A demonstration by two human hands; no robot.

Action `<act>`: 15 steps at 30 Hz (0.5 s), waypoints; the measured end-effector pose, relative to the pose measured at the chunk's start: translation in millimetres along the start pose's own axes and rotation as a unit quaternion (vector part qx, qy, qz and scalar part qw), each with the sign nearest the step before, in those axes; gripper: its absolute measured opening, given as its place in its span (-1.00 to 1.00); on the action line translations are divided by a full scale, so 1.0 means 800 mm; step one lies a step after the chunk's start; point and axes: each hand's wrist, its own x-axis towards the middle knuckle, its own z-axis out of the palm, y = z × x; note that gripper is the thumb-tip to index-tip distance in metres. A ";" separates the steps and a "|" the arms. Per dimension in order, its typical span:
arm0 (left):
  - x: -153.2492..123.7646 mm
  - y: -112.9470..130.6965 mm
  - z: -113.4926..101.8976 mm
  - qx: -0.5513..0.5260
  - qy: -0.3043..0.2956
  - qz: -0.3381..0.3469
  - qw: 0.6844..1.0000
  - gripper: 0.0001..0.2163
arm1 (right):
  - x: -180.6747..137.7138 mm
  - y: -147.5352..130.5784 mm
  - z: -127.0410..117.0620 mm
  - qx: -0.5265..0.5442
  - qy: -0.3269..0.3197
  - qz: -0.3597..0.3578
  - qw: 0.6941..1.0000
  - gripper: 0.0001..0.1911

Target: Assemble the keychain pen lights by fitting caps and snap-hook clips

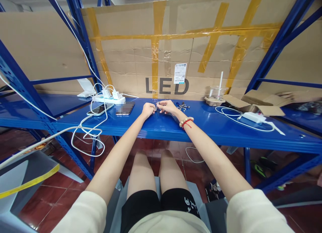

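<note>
Over the blue shelf top point(166, 125) my two hands meet near the middle. My left hand point(148, 109) is closed, thumb against curled fingers. My right hand point(167, 107) pinches from the other side, fingertips a little way from the left ones. Between them shows a small, shiny, silvery piece point(157, 106), too small to name and partly hidden by the fingers. Just right of my right hand lies a loose pile of small metal pieces point(183, 107), some silvery and some dark. A beaded bracelet and red string circle my right wrist.
Left are a phone point(125, 109), another device point(100, 109), a white power strip point(109, 99) and looping cables. A plastic cup point(216, 92) with straw, a white adapter point(254, 117) and an opened carton point(261, 100) stand right. Taped cardboard point(130, 58) backs the shelf.
</note>
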 end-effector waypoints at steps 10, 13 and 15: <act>-0.001 0.000 -0.001 -0.002 -0.005 0.003 1.000 -0.76 | -0.005 -0.004 0.003 -0.029 -0.002 -0.035 0.999 -0.84; -0.001 0.000 -0.001 0.006 -0.002 -0.001 1.000 -0.77 | -0.007 -0.006 0.003 -0.027 -0.005 -0.042 0.999 -0.86; 0.000 -0.001 -0.001 0.013 -0.003 0.000 1.000 -0.77 | -0.007 -0.007 0.003 -0.031 -0.005 -0.046 0.998 -0.85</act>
